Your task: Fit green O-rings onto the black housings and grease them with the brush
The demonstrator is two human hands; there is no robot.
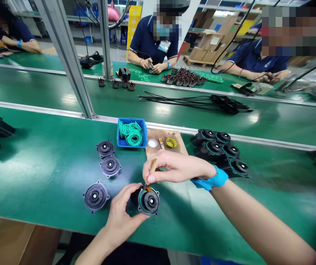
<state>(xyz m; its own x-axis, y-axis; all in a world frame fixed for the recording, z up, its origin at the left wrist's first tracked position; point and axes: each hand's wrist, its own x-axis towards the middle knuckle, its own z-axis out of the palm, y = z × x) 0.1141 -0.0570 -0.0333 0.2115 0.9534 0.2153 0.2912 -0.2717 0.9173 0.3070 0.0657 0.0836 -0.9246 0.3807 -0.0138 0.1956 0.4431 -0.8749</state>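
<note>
My left hand [123,209] grips a black motor housing [149,201] from its left side, fingers over the top and thumb below. A green O-ring runs around the housing's round face, which is turned toward me. Held in my right hand [163,167] is a small brush [153,167] with a wooden handle, its bristles touching the upper rim of the housing near the ring. To the left, a dark round end cap [96,197] lies on the green table, with two similar caps [110,166] farther back.
A blue bin [132,145] holds green O-rings. Beside it, cardboard [180,138] carries a white lid, a second brush [161,143] and a yellow jar cap [171,142]. Several assembled housings [214,148] stand back right. A metal post [66,59] rises behind; co-workers [155,40] sit across the belt.
</note>
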